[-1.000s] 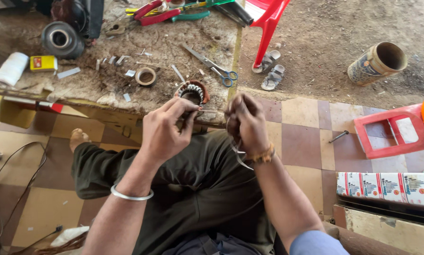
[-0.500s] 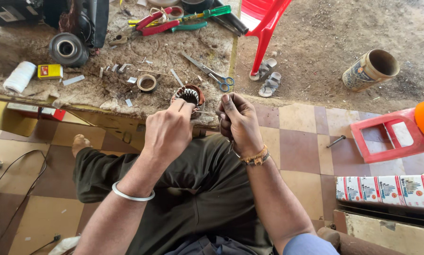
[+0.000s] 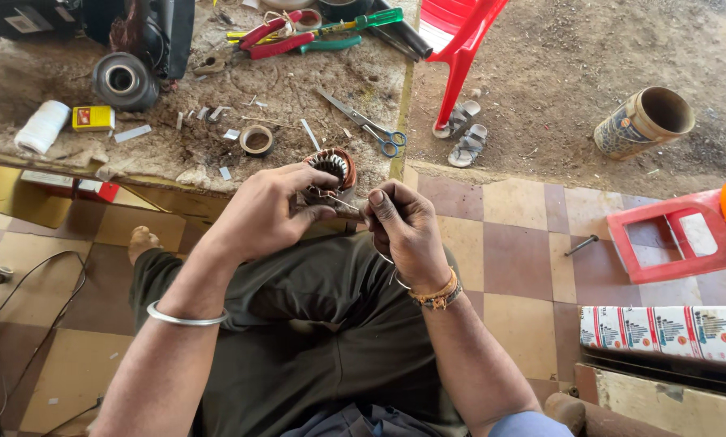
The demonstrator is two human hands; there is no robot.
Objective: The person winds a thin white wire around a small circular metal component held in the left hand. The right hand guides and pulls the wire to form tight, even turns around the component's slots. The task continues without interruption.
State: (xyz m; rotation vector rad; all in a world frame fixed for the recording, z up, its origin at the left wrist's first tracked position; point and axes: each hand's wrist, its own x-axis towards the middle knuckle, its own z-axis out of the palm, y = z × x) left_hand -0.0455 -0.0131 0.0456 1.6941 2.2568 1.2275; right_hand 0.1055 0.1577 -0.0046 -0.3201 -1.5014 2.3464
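At the centre of the view, a seated person works over their lap on a checked tile floor. Their left hand (image 3: 266, 212) curls around a round motor stator with copper-coloured windings (image 3: 333, 168), fingers and thumb clamped on its lower edge. Their right hand (image 3: 403, 228) sits just beside it at three o'clock, fingertips pinched together on a thin wire (image 3: 348, 204) running to the windings.

I'd judge the stator heavy and rigid for its size, best gripped by its outer iron ring; the fine wire looks springy and easily kinked or snapped, so it wants a light pinch close to the coil.

Toward twelve o'clock lies a dusty work surface (image 3: 55, 81) with blue-handled scissors (image 3: 371, 125), a small roll of tape (image 3: 256, 140), a white thread spool (image 3: 42, 126) and red-handled pliers (image 3: 278, 40). At two o'clock a cardboard tube (image 3: 645, 121) lies on bare ground; at three o'clock sits a red plastic stool (image 3: 675, 235).
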